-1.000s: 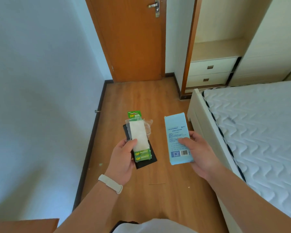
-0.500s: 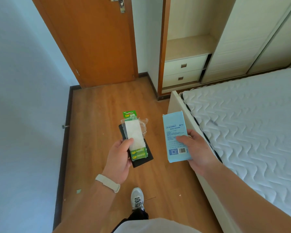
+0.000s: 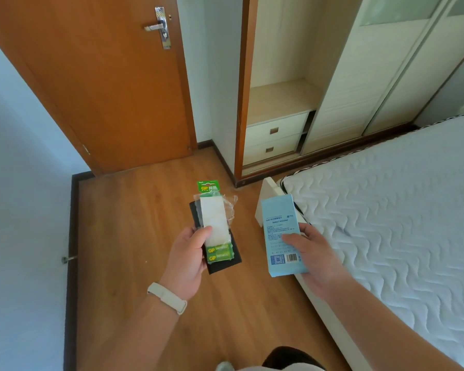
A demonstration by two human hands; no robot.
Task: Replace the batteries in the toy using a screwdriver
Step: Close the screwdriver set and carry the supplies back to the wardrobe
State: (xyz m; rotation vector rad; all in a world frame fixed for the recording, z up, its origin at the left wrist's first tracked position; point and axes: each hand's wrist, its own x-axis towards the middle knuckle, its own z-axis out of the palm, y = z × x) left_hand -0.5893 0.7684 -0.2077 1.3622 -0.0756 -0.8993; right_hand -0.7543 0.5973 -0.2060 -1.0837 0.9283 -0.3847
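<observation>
My left hand (image 3: 188, 258) grips a stack at chest height: a green pack of batteries (image 3: 219, 253) in clear plastic, a white rectangular piece (image 3: 214, 220) on top under my thumb, and a flat black item (image 3: 223, 266) underneath. My right hand (image 3: 314, 258) holds a light blue box (image 3: 279, 231) with printed text and a barcode, thumb across its front. The box's contents are hidden. Both hands are over the wooden floor beside the bed.
A bed with a white quilted mattress (image 3: 386, 223) fills the right side. Ahead stand a closed wooden door (image 3: 105, 89) and a wardrobe with two drawers (image 3: 273, 140). The left wall carries a doorstop (image 3: 65, 259) near the floor.
The view has swung right and forward toward the bed and wardrobe. Both hands keep the same grip on their items.
</observation>
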